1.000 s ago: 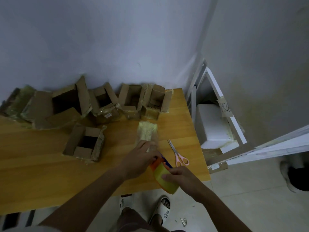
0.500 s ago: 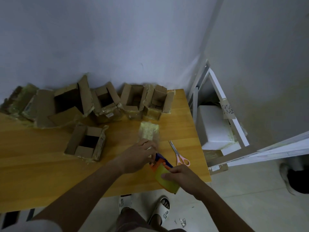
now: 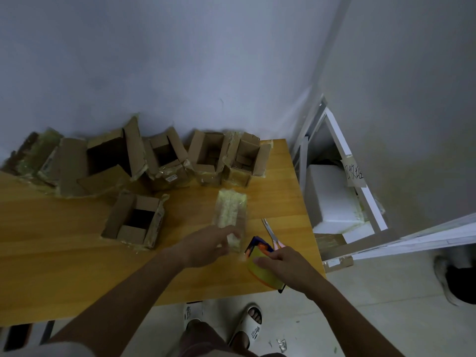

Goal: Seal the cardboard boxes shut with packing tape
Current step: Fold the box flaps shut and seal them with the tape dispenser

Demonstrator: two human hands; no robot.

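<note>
Walls [image 3: 180, 60] of pale, matte grey-blue paint meet in a corner at the right and fill the upper half of the view, and below them a table [image 3: 51, 253] of warm, smooth orange-brown wood grain stretches from the left edge to a squared right end. Past that end, a white metal frame [image 3: 334, 140] leans in the corner over a blocky white foam slab [image 3: 332, 199], with light floor tiles [image 3: 386, 292] beneath. Along the back of the table stands a ragged row of open cardboard boxes [image 3: 164, 161], their brown flaps splayed and edged with shreds of glossy yellowish tape; one more open box [image 3: 136, 222] sits alone nearer the front. Right of it lies a small closed box [image 3: 230, 212], oblong, its top covered in crinkled, shiny tape. The left hand [image 3: 206, 247] reaches onto the near end of this box, fingers curled over it and pressing a wad of tape there; the view is blurred, so the exact grip is hard to tell. The right hand [image 3: 283, 264] grips a tape dispenser [image 3: 260, 264], with a yellow roll and an orange and blue body, just beside the box near the table's front edge. Pink-handled scissors [image 3: 270, 234] lie closed just beyond it. White slippers [image 3: 247, 325] show on the floor below.
</note>
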